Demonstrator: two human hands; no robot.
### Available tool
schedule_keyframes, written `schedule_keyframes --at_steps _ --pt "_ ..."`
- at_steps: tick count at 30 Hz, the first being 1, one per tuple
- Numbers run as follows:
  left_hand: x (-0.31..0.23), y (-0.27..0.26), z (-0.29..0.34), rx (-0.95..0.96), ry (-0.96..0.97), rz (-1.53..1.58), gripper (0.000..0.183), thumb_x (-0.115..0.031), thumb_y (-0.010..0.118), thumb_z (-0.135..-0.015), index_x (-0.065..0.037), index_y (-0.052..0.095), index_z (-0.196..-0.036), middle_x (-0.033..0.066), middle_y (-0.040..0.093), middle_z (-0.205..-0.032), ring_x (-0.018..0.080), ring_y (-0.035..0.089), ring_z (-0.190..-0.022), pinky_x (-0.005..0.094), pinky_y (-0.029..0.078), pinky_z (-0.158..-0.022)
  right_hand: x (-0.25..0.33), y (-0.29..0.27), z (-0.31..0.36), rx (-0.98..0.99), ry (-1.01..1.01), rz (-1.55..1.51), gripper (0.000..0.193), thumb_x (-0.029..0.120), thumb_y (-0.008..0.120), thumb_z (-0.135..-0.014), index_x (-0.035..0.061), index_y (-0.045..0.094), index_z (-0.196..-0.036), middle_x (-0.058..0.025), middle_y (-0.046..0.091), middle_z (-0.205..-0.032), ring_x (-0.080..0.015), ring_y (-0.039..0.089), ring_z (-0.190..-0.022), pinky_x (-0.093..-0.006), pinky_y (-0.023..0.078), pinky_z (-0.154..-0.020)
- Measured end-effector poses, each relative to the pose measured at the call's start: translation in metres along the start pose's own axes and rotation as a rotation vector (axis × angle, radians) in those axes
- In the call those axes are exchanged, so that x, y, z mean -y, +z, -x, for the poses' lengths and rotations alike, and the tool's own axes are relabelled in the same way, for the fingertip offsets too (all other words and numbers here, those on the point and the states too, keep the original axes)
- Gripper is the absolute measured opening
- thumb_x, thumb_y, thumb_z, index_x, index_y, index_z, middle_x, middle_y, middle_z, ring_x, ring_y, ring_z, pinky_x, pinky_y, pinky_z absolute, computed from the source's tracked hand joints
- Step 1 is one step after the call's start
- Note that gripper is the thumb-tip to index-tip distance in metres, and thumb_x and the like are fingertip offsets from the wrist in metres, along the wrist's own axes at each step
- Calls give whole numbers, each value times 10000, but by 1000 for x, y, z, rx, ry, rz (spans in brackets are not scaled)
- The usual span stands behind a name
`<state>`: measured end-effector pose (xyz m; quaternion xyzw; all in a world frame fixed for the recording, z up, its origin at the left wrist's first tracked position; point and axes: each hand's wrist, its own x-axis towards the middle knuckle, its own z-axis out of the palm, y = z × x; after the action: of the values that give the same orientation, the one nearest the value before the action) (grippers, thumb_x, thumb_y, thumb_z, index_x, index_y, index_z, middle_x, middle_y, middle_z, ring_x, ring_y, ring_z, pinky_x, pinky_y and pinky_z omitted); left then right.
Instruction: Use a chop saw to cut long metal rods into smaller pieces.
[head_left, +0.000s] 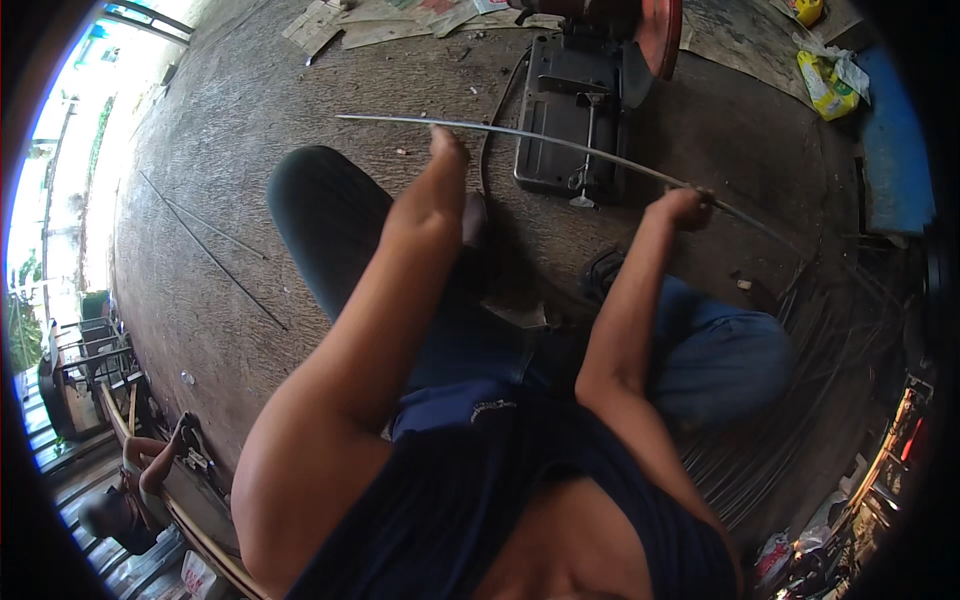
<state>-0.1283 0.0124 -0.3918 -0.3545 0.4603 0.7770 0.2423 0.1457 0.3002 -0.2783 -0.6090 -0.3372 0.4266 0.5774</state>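
A long thin metal rod (600,154) stretches across in front of me, over the dark base of a cut-off saw (545,95). My right hand (685,208) is closed around the rod, right of the saw base. On the other side, my left hand (449,150) meets the rod near its left end, fingers drawn together at it and partly hidden. The saw's red guard and disc (660,40) stand at the top, and a clamp screw (588,150) runs along its base.
Two thin rods (215,250) lie on the floor (220,180) at left. A bundle of rods (780,450) lies at right, beside my bent knee. Cardboard (400,28), a yellow bag (828,88) and a blue panel (895,150) are farther off. Another person (125,510) sits at lower left.
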Motion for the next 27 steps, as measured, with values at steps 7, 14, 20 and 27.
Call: schedule_keyframes --at_steps 7,14,20,27 --pt "-87 -53 -72 -54 -21 337 478 -468 393 -924 -101 425 -1229 129 544 -1098 265 591 -941 459 523 -816 78 -11 3 -115 46 -298 201 144 553 -841 38 592 -1008 -91 588 -859 -233 584 -746 -391 497 -531" --pt "-57 -6 -44 78 51 453 391 -348 336 -952 -25 503 -1097 147 587 -1001 277 614 -902 417 544 -775 31 -38 -127 -138 34 -388 297 165 466 -868 -2 516 -1108 -143 596 -938 -235 598 -782 -412 518 -628" --pt "-145 45 50 420 251 417 368 -301 349 -951 -11 501 -1117 132 566 -1110 294 558 -986 443 470 -896 138 -8 -89 -296 383 -508 347 158 451 -874 -39 486 -1157 -176 614 -969 -255 620 -788 -443 531 -630" --pt "-199 115 182 924 433 325 428 -308 366 -996 41 439 -1234 174 506 -1251 312 478 -1183 413 405 -1030 179 60 -262 -54 431 -754 273 117 492 -865 -33 547 -1086 -169 623 -979 -282 626 -798 -446 552 -640"
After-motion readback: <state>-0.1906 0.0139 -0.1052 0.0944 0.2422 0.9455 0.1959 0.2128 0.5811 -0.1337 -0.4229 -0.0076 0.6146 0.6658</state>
